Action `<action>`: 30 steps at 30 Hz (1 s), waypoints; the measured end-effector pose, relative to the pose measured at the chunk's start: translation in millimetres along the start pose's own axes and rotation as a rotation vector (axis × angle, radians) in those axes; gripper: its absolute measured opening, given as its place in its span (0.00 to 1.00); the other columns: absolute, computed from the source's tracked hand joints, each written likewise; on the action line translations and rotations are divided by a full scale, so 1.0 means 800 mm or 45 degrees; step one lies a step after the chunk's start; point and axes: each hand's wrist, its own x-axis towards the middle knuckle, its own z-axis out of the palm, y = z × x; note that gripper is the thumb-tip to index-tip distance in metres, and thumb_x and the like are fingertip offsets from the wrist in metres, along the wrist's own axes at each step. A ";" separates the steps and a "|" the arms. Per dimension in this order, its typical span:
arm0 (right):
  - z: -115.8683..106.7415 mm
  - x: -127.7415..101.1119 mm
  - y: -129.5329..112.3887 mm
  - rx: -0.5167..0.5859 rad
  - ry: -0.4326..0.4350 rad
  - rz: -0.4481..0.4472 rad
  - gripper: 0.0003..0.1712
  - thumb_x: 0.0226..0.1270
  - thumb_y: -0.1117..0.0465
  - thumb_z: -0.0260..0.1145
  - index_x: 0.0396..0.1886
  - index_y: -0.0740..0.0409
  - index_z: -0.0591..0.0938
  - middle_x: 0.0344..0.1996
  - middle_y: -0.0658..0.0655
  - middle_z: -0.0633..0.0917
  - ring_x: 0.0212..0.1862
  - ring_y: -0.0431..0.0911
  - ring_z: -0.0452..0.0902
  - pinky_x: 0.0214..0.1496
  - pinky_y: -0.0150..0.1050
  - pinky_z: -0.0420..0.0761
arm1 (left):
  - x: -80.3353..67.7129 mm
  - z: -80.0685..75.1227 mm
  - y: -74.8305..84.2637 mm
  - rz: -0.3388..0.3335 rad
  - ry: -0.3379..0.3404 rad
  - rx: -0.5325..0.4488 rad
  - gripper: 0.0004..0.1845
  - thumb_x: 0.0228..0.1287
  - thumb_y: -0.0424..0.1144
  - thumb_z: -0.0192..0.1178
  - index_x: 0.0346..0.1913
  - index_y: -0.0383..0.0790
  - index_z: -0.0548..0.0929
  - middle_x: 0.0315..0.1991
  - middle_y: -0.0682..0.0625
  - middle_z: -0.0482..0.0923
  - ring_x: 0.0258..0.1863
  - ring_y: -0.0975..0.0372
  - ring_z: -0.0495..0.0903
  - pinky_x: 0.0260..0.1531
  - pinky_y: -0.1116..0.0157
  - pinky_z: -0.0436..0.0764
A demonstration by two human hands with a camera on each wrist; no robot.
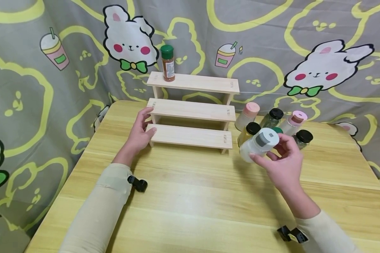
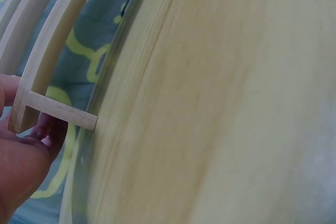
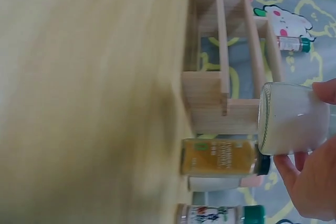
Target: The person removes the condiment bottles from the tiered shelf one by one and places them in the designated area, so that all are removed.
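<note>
White-capped jar (image 1: 259, 144) is off the table (image 1: 190, 196), tilted, cap toward the camera, held in the right hand (image 1: 283, 165) with fingers and thumb curled round its body. It's just in front of the jar cluster at the rack's right end; in the right wrist view, white contents show through the glass (image 3: 291, 119). Cluster: yellow jar with black cap (image 1: 248, 133), two pink-capped jars (image 1: 247, 115) (image 1: 293, 122), two black-capped ones (image 1: 271, 117) (image 1: 302, 139). Three-step wooden rack (image 1: 191, 111) stands at the table's far side. Left hand (image 1: 140, 133) grips its left end, fingers on the middle step, thumb at the bottom one. Green-capped spice bottle (image 1: 168, 63) stands upright on the top step, left end. Rabbit-print cloth (image 1: 320, 66) behind.
</note>
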 end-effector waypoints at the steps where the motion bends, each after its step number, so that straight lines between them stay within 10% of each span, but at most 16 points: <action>1: 0.000 -0.001 0.003 -0.012 0.001 0.015 0.43 0.33 0.84 0.80 0.56 0.61 0.80 0.50 0.59 0.81 0.48 0.50 0.79 0.42 0.31 0.82 | 0.000 0.000 -0.001 0.002 0.000 -0.002 0.36 0.64 0.14 0.51 0.73 0.40 0.60 0.73 0.36 0.55 0.67 0.39 0.62 0.68 0.48 0.59; 30: -0.003 -0.019 0.056 -0.169 -0.071 0.148 0.41 0.33 0.83 0.81 0.53 0.62 0.77 0.49 0.54 0.79 0.50 0.46 0.76 0.46 0.29 0.81 | 0.010 -0.005 -0.036 0.050 0.017 0.001 0.39 0.65 0.14 0.51 0.74 0.47 0.61 0.73 0.41 0.57 0.66 0.40 0.64 0.66 0.48 0.62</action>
